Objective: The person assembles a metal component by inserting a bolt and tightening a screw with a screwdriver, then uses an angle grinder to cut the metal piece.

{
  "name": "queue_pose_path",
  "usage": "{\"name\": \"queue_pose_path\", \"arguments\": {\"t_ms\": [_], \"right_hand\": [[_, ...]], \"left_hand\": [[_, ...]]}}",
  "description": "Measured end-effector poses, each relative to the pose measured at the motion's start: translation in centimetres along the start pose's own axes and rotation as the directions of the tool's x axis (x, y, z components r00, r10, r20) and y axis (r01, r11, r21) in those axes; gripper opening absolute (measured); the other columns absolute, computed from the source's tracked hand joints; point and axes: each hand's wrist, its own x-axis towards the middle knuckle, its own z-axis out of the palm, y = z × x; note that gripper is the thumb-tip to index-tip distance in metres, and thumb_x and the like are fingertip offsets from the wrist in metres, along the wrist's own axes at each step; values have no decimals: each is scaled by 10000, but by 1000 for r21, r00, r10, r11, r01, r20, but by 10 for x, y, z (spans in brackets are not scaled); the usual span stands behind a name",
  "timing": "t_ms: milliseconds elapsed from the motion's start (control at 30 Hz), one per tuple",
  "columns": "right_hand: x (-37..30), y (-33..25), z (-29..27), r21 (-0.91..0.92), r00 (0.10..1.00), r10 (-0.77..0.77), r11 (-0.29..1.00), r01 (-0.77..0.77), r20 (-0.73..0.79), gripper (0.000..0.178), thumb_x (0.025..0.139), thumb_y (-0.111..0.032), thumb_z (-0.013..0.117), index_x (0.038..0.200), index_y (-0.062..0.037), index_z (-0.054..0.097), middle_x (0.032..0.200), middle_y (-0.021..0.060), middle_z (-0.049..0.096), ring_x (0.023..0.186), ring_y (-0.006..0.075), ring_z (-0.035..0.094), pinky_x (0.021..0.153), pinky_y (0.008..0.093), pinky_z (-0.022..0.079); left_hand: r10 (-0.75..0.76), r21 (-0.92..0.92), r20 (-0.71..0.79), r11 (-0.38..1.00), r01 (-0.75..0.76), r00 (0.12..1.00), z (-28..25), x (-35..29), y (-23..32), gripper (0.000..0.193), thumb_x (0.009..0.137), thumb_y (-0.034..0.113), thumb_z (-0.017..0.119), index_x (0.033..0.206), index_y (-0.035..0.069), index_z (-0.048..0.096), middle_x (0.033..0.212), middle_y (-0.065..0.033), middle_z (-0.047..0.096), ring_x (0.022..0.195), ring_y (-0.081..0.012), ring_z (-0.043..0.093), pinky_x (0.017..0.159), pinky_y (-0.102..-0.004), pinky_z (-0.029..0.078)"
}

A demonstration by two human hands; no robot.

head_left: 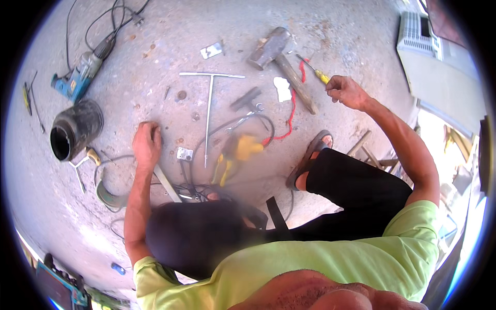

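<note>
My right hand (347,93) is closed around the yellow handle of a screwdriver (322,77), its thin shaft pointing up and left toward a sledgehammer. The hammer (294,80) lies with its heavy head at the far end and its wooden handle toward me. On the left, my left hand (147,143) hangs over the floor with loosely bent fingers, their tips hidden and nothing visible in them. A flat metal strip (168,184) is beside that wrist. Between the hands lies a silver T-handled wrench (210,103), near a smaller hammer-like tool (245,98) and a spanner (243,120).
A blurred yellow-and-grey thing (237,152) lies among cables before my knees. Left are a blue-grey power drill (80,77), a dark cylinder (77,129) and a curved metal piece (109,196). A red cord (290,121) trails mid-floor; a white appliance casing (439,72) stands right.
</note>
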Motion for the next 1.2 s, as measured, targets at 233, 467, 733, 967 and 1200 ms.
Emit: {"name": "queue_pose_path", "arguments": {"t_ms": [233,467,733,967,1200], "right_hand": [[-69,40,21,120,980,171,980,-158,-104,331,843,-207,598,1116,-42,684,819,106,676,732,177,657,696,336,535],[9,1,63,-56,907,-97,995,81,-410,320,888,-284,657,1091,-43,712,967,158,737,895,309,704,838,407,544],[91,-60,53,51,840,79,997,-61,-536,469,864,-436,647,1169,-88,723,1140,193,731,1066,391,692,926,454,545],[105,-67,54,-115,795,80,976,-184,-601,428,887,-461,681,1150,-129,747,1094,135,758,1028,330,715,870,437,556],[87,-67,37,-67,861,90,987,-143,-500,432,852,-395,640,1133,-78,725,1025,149,755,974,309,727,851,403,561]], "left_hand": [[-55,86,-45,995,58,997,14,7,16,131,916,89,681,1039,50,654,975,-132,666,841,-326,669,762,-411,532],[2,99,-50,995,3,999,13,10,13,108,933,120,668,1017,54,650,929,-118,635,784,-295,643,729,-395,522],[-19,138,-46,990,26,999,14,8,14,123,922,124,671,1022,59,643,939,-134,645,813,-331,651,730,-423,524],[-6,150,-78,989,18,997,16,6,12,128,909,122,688,1019,73,645,958,-136,659,814,-348,668,720,-431,533],[3,165,-105,986,14,994,19,5,8,150,896,150,688,1034,101,654,981,-132,666,843,-363,673,729,-445,540]]}}
